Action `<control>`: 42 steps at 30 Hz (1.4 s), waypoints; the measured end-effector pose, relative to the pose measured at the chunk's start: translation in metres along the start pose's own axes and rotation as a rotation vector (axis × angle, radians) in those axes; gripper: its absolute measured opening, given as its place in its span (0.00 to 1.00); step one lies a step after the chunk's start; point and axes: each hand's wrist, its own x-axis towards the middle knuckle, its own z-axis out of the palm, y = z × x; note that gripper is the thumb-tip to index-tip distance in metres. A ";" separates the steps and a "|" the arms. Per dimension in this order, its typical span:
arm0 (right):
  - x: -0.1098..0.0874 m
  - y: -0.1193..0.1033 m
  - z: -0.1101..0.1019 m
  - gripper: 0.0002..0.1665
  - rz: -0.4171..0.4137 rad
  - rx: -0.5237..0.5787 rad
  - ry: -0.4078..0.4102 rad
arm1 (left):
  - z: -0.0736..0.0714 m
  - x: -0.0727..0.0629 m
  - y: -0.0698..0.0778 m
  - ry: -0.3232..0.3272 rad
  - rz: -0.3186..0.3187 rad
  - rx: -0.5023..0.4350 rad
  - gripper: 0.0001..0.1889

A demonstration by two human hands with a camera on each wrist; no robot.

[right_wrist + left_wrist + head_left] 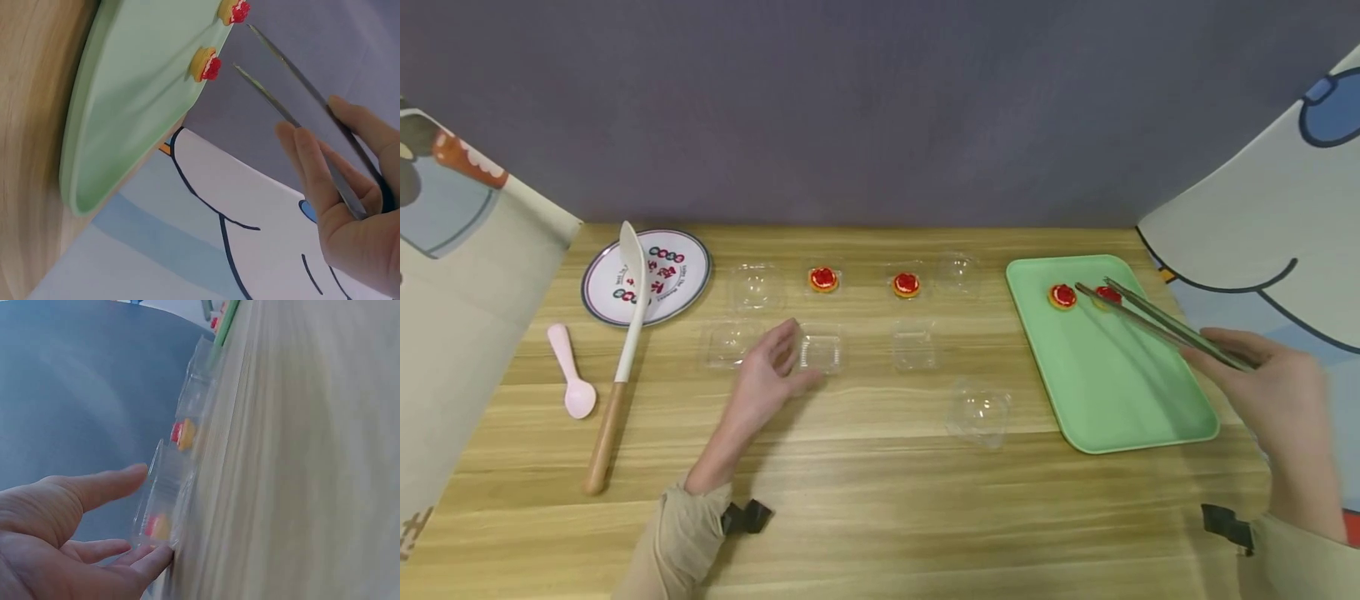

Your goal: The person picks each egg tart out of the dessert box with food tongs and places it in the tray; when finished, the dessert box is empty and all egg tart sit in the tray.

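My right hand (1273,383) grips long metal tweezers (1180,329). Their tips are spread apart above the light green tray (1120,392). Two small red-topped tarts lie on the tray: one tart (1062,297) shows fully, the other (1102,305) is partly hidden behind the tweezers. In the right wrist view, nothing sits between the tweezer tips (235,65). Thumb and fingers spread, my left hand (767,362) is beside a small clear plastic box (822,350). Behind it, one tart (823,279) and another tart (906,285) sit in clear boxes.
More clear plastic boxes stand around, including a box (913,346) at the middle and a domed piece (981,412) near the tray. To the left are a printed plate (688,279), a long wooden-handled spoon (613,417) lying across it and a pink spoon (580,398). A grey partition (865,117) rises behind.
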 end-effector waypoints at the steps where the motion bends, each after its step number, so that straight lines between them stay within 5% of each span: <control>1: 0.001 -0.001 0.000 0.39 -0.006 0.004 -0.004 | -0.001 0.001 0.001 -0.001 -0.005 0.003 0.49; 7: 0.004 -0.017 0.004 0.39 -0.029 0.013 -0.039 | -0.008 0.011 0.011 0.021 0.024 0.004 0.47; 20: 0.006 -0.090 0.025 0.26 -0.278 0.185 -0.055 | -0.023 0.051 0.033 0.150 0.157 0.038 0.34; 29: 0.004 -0.160 0.060 0.20 -0.436 0.334 -0.230 | -0.018 0.080 0.033 0.127 0.156 0.063 0.35; 42: 0.020 -0.216 0.115 0.16 -0.596 0.255 -0.247 | -0.016 0.097 0.028 0.069 0.050 0.111 0.41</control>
